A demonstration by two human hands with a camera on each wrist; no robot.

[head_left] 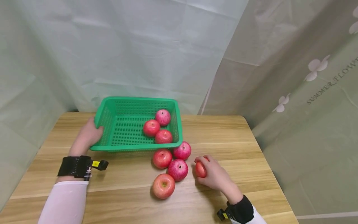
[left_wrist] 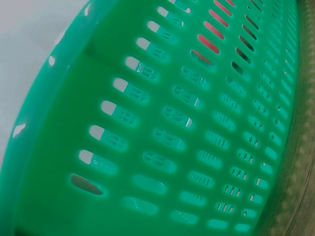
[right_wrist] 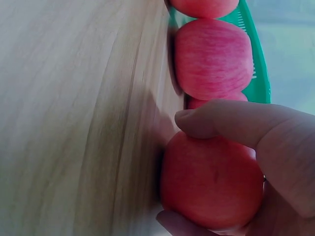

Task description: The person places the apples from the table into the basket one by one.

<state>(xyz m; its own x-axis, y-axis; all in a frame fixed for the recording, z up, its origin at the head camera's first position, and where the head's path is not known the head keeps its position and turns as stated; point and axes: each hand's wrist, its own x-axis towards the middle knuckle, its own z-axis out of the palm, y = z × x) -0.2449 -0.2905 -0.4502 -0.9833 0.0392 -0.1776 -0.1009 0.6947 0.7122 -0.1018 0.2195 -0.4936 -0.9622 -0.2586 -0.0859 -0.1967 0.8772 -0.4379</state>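
A green slotted basket (head_left: 112, 109) sits at the back of the wooden table (head_left: 235, 133) with three red apples (head_left: 163, 117) in its right half. My left hand (head_left: 89, 134) grips the basket's left wall; the left wrist view shows only that green wall (left_wrist: 162, 128) up close. My right hand (head_left: 210, 171) curls round a red apple (head_left: 200, 169) on the table, right of a cluster of loose apples (head_left: 177, 169). In the right wrist view my fingers (right_wrist: 231, 120) wrap the held apple (right_wrist: 211, 179), with another apple (right_wrist: 212, 58) and the basket rim (right_wrist: 258, 73) beyond.
Several loose red apples lie in front of the basket, one (head_left: 163, 185) nearest me. Pale curtains (head_left: 156, 49) hang close behind and to the right of the table. The table's right edge (head_left: 268, 161) is near my right hand.
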